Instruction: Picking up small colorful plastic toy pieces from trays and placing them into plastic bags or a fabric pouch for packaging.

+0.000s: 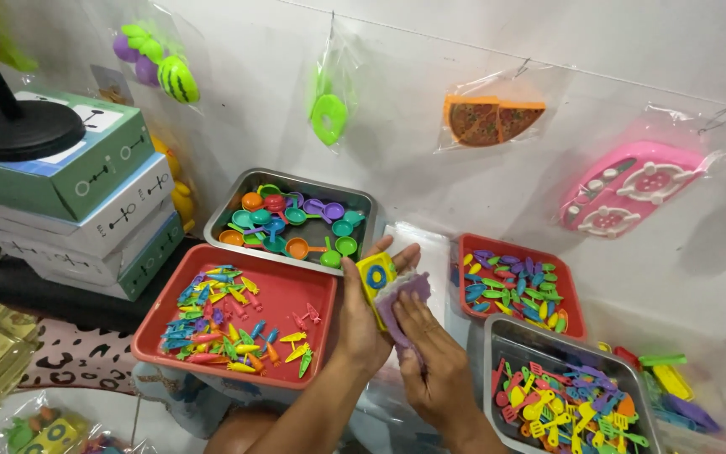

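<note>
While the left hand rises palm-up from the lower middle of the view, its grip is clenched on a small yellow toy block with a blue ring on its face, pinned between thumb and fingers, long axis running from about five o'clock up to eleven. The right hand lies just at four o'clock of it, fingers grasping a flat purple piece that touches the block's lower right side. Both things sit between the two hands, above a clear plastic bag, so neither hand is farther than the other. At nine o'clock stands a red tray of small coloured toys, at twelve o'clock a metal tray of toy pans, at three o'clock another red tray.
</note>
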